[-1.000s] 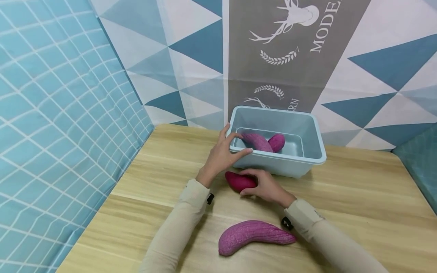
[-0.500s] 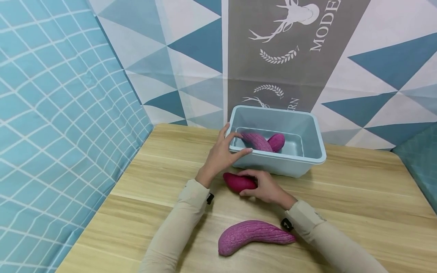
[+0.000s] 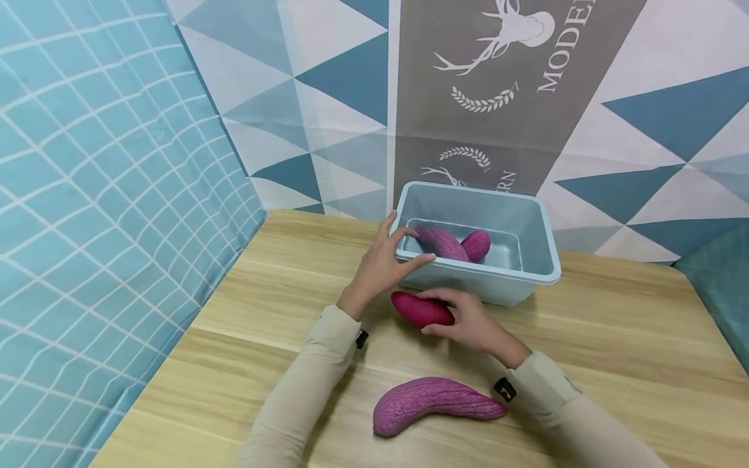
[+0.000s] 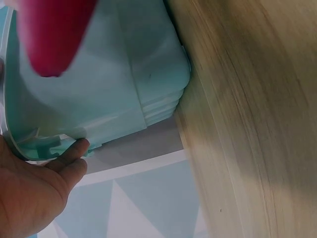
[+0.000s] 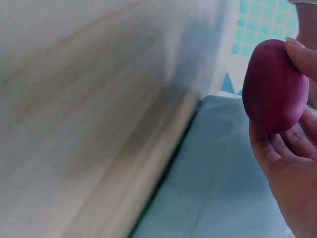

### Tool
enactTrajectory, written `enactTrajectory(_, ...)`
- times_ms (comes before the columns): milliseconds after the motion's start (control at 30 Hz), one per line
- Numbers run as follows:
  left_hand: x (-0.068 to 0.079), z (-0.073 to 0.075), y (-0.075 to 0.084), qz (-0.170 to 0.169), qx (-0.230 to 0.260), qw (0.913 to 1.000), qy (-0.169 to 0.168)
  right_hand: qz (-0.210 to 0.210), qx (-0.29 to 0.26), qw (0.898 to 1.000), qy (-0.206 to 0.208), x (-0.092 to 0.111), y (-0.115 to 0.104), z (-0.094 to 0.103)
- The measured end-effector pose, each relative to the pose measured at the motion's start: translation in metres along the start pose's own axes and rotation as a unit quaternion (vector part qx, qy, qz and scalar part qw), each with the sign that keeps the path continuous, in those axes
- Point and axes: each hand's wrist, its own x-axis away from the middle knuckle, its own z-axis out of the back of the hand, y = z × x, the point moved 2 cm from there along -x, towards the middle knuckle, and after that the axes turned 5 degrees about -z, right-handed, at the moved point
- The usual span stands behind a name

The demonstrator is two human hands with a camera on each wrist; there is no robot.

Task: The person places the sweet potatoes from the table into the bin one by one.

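Observation:
My right hand [image 3: 471,320] holds a smooth dark-red sweet potato [image 3: 418,309] between thumb and fingers, just in front of the bin. In the left wrist view this sweet potato [image 4: 54,37] hangs well above the table, before the bin's front wall. At the left front corner of the light blue plastic bin [image 3: 468,279], my left hand [image 3: 377,263] grips the rim, thumb along the front edge. Inside the bin lie a wrinkled purple sweet potato [image 3: 443,244] and a shorter purple one [image 3: 476,245], crossing each other. A long, curved purple sweet potato [image 3: 433,403] rests on the table nearer me.
The bin stands on a wood-grain table [image 3: 246,364], close to a patterned back wall cloth [image 3: 333,110]. Blue gridded cloth [image 3: 117,162] hangs along the left side. The long sweet potato lies between my two forearms.
The right hand, with the dark-red sweet potato, has shifted slightly right and its wrist has swung outward. My left hand stays on the bin's corner. The camera view has moved slightly.

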Motion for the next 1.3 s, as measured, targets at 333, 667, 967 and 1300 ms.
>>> enactTrajectory(333,-0.001,-0.001,0.0,-0.006,0.021,0.9998,-0.003,0.034,0.006,0.999,0.032,0.015,-0.021,0.023)
enactTrajectory(667,0.001,-0.002,-0.003,-0.008,0.039,0.9992,-0.002,0.044,0.012,0.997,0.056,0.027,-0.036,0.051)
enactTrajectory(967,0.004,-0.007,-0.002,-0.026,0.034,0.999,-0.013,0.013,-0.006,0.996,0.089,0.029,-0.038,0.078)
enactTrajectory(1300,0.004,0.0,0.003,-0.001,0.043,0.9991,-0.007,-0.022,-0.011,0.988,0.152,0.009,-0.025,0.115)
